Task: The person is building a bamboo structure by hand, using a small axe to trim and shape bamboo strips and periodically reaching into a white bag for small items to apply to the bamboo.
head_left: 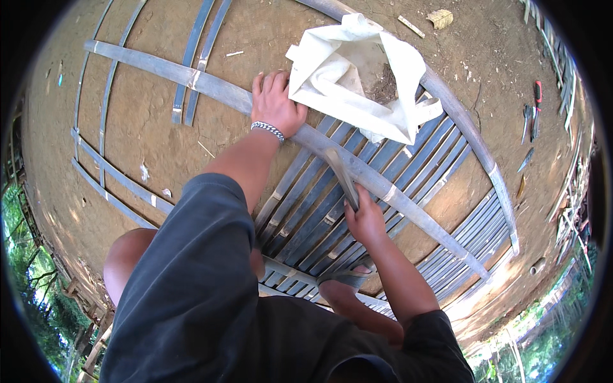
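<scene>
My left hand (279, 105), with a chain bracelet at the wrist, grips over the long grey bamboo pole (220, 86), its fingers bent across the far edge. Right beside it lies a crumpled white sack (338, 96), its mouth spread open. Below the pole, my right hand (367, 218) is closed around a short, tan-and-grey stick-like tool (341, 171). The tool's upper end tilts up and left near the pole; its exact kind is unclear. Beneath it runs a row of dark bamboo slats (310, 214), crossing under the pole.
A curved bamboo pole (456, 108) borders the slats on the right. Narrower slats (469, 228) lie at lower right. Thin bamboo strips (107, 96) form an open grid at left. A red-handled tool (537, 96) rests on the dirt at far right. My sandalled foot (348, 276) is among the slats.
</scene>
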Available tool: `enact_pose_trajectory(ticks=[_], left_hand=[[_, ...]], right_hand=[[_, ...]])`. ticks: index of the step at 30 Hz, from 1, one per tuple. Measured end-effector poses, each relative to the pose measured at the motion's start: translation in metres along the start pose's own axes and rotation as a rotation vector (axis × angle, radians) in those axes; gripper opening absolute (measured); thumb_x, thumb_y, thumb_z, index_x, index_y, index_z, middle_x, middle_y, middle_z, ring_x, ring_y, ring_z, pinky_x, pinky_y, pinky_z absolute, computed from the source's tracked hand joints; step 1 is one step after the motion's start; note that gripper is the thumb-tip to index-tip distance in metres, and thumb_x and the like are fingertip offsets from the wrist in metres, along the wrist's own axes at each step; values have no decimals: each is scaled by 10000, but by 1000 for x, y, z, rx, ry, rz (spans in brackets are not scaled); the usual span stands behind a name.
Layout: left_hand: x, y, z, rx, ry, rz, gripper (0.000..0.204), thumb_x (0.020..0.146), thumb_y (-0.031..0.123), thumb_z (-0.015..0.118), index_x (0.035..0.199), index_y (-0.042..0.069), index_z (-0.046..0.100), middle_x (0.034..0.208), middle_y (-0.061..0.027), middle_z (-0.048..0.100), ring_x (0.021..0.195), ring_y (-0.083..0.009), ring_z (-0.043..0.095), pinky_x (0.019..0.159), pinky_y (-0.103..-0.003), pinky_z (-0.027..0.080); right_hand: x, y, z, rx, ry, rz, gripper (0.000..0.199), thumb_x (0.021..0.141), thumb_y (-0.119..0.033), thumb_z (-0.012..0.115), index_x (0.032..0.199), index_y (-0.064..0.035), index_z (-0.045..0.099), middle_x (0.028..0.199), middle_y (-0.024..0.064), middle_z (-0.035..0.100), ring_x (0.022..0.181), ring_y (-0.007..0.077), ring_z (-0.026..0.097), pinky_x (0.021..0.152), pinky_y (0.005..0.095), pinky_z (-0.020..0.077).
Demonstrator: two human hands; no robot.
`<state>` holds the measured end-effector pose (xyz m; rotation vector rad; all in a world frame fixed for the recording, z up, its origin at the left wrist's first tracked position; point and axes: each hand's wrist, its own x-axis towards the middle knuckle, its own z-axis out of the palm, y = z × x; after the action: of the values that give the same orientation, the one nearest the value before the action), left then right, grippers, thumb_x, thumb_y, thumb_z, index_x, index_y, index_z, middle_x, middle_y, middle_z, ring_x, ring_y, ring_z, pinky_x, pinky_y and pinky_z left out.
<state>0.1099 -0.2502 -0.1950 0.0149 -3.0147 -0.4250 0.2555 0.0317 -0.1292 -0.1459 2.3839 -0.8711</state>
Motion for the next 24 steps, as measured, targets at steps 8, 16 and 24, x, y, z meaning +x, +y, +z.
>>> enact_pose_trajectory(ticks=[8, 16, 24], left_hand=[[-2, 1, 0, -8, -11, 0, 489, 865, 292, 595, 1297, 63, 620, 1315, -143, 584, 1320, -311, 488, 1194, -550, 256], [1, -1, 1, -14, 1, 10, 489, 874, 295, 581, 1302, 61, 617, 1313, -143, 591, 1331, -307, 485, 1193, -551, 252], [-3, 0, 0, 23, -41, 1, 489, 878, 304, 572, 1310, 83, 634, 1336, -119, 591, 1338, -267, 488, 1212, -558, 231]], right_hand=[[-16, 19, 3, 92, 204, -356, 469, 905, -99, 700, 1331, -36, 513, 989, 218, 711, 840, 435, 706, 733, 498, 562], [-12, -10, -7, 104, 80, -116, 473, 877, -116, 709, 1313, -87, 528, 1034, 239, 704, 911, 466, 689, 754, 523, 566], [6, -18, -6, -37, 31, 59, 473, 863, -94, 710, 1294, -48, 522, 984, 254, 697, 877, 473, 685, 781, 524, 556]])
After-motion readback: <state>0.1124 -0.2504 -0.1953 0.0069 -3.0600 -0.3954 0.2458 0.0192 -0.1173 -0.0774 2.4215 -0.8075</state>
